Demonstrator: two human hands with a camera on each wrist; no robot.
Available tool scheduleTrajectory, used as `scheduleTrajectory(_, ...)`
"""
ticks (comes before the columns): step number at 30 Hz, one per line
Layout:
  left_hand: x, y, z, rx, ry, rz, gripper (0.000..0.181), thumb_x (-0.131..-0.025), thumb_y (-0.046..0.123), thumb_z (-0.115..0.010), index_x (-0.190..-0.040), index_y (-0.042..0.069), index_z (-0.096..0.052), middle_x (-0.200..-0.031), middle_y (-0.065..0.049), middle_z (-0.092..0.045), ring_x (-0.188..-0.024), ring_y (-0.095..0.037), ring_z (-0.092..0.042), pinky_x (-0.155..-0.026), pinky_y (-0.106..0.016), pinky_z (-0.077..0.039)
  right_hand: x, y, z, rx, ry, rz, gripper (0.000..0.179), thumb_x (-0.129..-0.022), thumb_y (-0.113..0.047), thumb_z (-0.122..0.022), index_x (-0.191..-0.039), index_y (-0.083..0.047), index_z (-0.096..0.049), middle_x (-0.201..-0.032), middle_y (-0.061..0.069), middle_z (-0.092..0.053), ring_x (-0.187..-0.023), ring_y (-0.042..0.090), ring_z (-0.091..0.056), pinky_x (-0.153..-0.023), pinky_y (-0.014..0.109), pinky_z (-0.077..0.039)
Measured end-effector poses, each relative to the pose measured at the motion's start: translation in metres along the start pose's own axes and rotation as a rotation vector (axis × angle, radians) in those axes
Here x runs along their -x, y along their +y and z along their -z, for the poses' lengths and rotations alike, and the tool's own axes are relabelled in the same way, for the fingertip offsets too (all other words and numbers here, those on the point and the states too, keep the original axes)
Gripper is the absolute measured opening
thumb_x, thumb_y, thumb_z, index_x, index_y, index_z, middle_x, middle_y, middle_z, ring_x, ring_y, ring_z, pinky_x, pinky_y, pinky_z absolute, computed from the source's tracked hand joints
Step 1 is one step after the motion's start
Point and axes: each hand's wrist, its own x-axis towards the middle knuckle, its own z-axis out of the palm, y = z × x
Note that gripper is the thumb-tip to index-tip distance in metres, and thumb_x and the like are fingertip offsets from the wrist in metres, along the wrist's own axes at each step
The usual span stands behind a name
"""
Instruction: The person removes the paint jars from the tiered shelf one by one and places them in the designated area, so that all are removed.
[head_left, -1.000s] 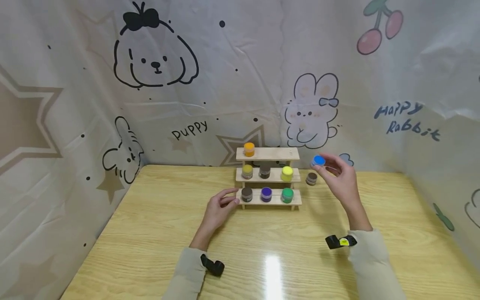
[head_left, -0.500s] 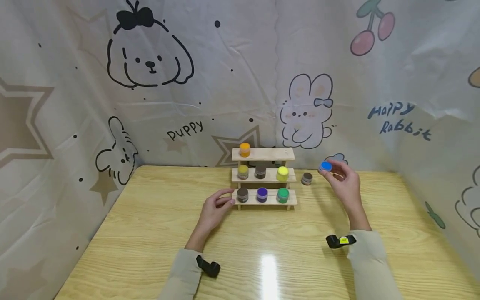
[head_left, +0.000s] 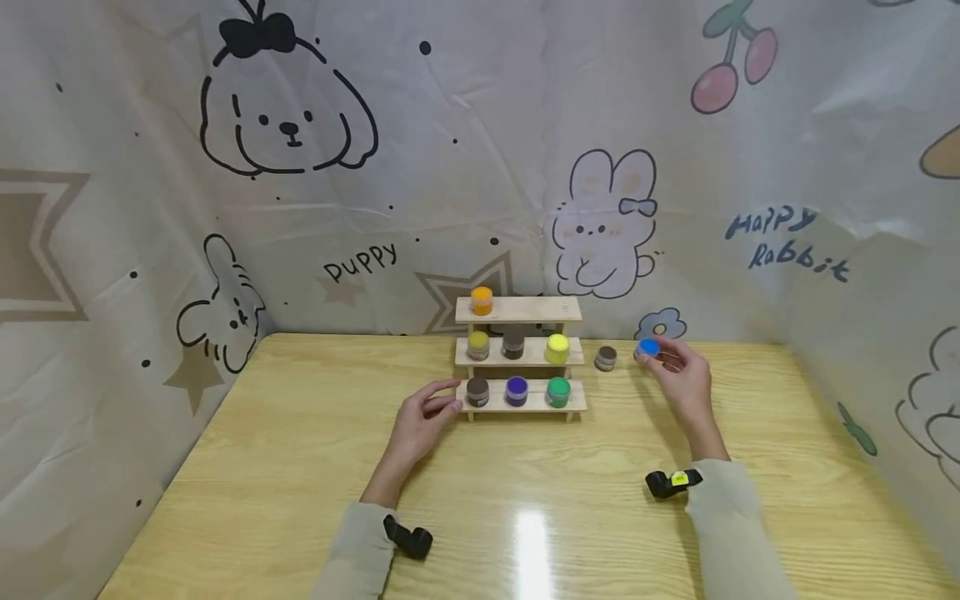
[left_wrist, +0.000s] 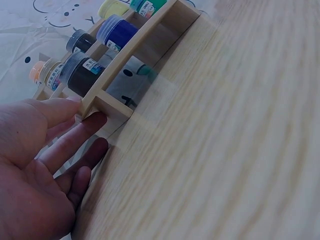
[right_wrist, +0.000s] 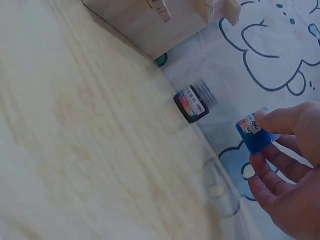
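We log: R hand [head_left: 684, 379] grip pinches blue jar [head_left: 648, 347], beside brown jar [head_left: 605, 358]; L hand [head_left: 420, 417] grip relaxed, holds nothing, fingers touching rack [head_left: 517, 407].

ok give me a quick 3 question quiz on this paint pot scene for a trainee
1. True or false: the right hand pinches the blue pot.
2. Which pot stands alone on the top tier of the wooden rack? A) green B) orange C) purple
3. Fill in: the dark pot on the table stands between the rack and the ____ pot.

Key
1. True: thumb and fingers grip it, right of the rack.
2. B: the orange pot sits at the top tier's left end.
3. blue. Meanwhile the left hand touches the rack's bottom left corner with straight fingers.
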Motion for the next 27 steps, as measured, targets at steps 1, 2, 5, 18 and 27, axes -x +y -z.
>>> scheduleTrajectory(1,0.001,-0.001,0.001,-0.002,0.004,0.005,0.036,-0.097,0.01,-0.072,-0.134,0.008,-0.068,-0.115,-0.016,-0.075,-0.109,-0.029,-0.071,-0.087,-0.029,-0.052,0.0,0.003,-0.001,0.0,-0.002,-0.008,0.051,-0.095,-0.025,-0.077,-0.139,-0.003,-0.062,-0.136,0.016,-0.061,-0.115,0.02,-0.059,-0.097,0.022,-0.046)
scheduleTrajectory(2,0.003,-0.002,0.001,-0.002,0.005,0.012,0.036,-0.097,0.009,-0.072,-0.133,0.008,-0.068,-0.115,-0.016,-0.075,-0.109,-0.029,-0.071,-0.087,-0.028,-0.052,0.001,0.006,-0.002,0.008,-0.004,-0.016,0.051,-0.094,-0.025,-0.078,-0.139,-0.004,-0.063,-0.136,0.016,-0.061,-0.115,0.019,-0.059,-0.095,0.02,-0.046)
scheduleTrajectory(5,0.005,-0.003,0.001,0.005,-0.011,0.014,0.037,-0.098,0.01,-0.071,-0.134,0.008,-0.067,-0.116,-0.017,-0.074,-0.111,-0.03,-0.07,-0.087,-0.027,-0.051,0.003,0.012,-0.001,0.02,0.003,-0.035,0.051,-0.094,-0.023,-0.079,-0.139,-0.004,-0.063,-0.136,0.016,-0.062,-0.115,0.021,-0.06,-0.089,0.015,-0.045)
scheduleTrajectory(18,-0.003,0.004,0.005,-0.025,0.001,0.013,0.035,-0.098,0.011,-0.071,-0.133,0.011,-0.069,-0.115,-0.015,-0.075,-0.108,-0.025,-0.072,-0.093,-0.033,-0.052,-0.01,0.018,-0.004,0.107,-0.017,-0.008,0.052,-0.095,-0.027,-0.077,-0.139,-0.004,-0.064,-0.131,0.019,-0.067,-0.11,0.02,-0.063,-0.085,0.014,-0.045)
scheduleTrajectory(27,-0.001,0.002,0.002,-0.021,-0.01,0.003,0.036,-0.098,0.01,-0.071,-0.134,0.007,-0.067,-0.117,-0.018,-0.074,-0.111,-0.029,-0.071,-0.097,-0.039,-0.051,-0.008,0.023,-0.003,0.117,-0.03,-0.024,0.052,-0.096,-0.025,-0.076,-0.14,-0.002,-0.062,-0.131,0.022,-0.066,-0.117,0.032,-0.063,-0.082,0.009,-0.044)
